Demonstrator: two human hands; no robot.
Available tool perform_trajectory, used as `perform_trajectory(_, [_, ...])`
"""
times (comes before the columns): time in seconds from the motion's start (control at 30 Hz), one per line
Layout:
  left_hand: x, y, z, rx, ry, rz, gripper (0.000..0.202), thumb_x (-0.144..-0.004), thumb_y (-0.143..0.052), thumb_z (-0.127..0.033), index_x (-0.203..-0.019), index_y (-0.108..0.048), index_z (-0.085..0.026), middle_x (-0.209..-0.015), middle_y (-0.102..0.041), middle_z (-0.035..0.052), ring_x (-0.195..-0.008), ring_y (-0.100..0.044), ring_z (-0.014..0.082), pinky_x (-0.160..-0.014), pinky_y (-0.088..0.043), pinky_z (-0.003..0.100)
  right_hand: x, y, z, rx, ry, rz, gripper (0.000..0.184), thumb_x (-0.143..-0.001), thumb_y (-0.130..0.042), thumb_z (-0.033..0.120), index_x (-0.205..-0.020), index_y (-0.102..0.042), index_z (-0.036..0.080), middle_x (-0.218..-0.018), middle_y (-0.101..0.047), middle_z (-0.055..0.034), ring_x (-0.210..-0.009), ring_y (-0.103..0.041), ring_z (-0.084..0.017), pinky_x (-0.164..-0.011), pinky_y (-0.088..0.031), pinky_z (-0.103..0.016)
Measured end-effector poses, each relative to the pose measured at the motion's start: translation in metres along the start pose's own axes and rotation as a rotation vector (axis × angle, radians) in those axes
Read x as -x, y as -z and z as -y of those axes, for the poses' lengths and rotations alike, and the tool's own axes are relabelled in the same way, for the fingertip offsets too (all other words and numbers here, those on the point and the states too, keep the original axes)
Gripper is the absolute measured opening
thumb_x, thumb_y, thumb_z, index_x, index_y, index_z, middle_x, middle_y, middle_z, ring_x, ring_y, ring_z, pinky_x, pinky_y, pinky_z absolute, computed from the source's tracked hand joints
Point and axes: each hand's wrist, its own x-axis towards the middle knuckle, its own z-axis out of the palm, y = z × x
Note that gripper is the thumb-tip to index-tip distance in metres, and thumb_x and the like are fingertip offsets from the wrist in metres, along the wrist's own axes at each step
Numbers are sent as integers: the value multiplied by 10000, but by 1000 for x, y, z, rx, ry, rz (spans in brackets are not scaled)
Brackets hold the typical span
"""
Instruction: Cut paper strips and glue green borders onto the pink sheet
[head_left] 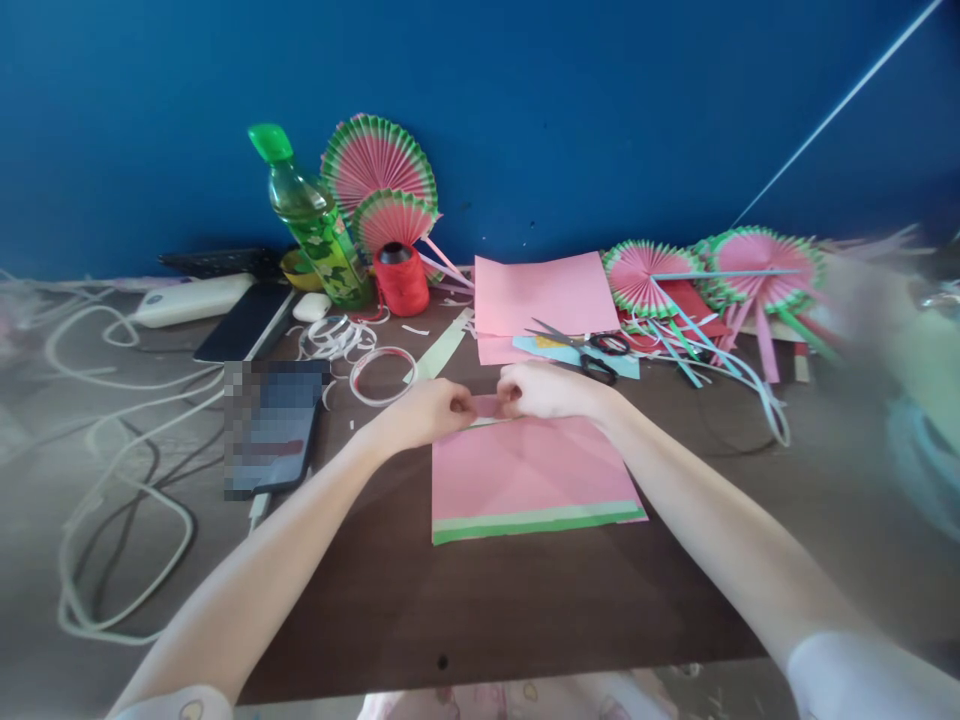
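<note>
A pink sheet of paper (pixel 525 465) lies on the table in front of me, with pale and bright green strips (pixel 536 522) along its near edge. My left hand (pixel 431 410) pinches the sheet's far edge at its left part. Close beside it, my right hand (pixel 544 390) pinches the same edge, fingers closed. Between the two hands the edge stands up in a narrow pink band, apparently a fold, with a pale strip below it. My fingers hide both ends of this band.
Scissors (pixel 589 350) and pink paper (pixel 544 295) lie beyond my hands. Paper fans (pixel 379 170) lean on the wall beside a bottle (pixel 319 235) and red thread spool (pixel 401 280). A tape roll (pixel 384 376), a phone (pixel 277 430) and white cables (pixel 187 520) occupy the left.
</note>
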Motion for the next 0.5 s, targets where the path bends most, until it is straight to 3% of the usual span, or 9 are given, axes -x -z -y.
perform_trajectory(0.5, [1, -6, -2, -48, -10, -35, 226, -714, -450, -287, -753, -647, -184, -715, -654, 21, -635, -550, 138, -586, -347, 239, -1, -2, 1, 12, -31, -10, 147, -689, -577, 306, -684, -629, 168, -796, -623, -42, -709, -524, -141, -577, -332, -240])
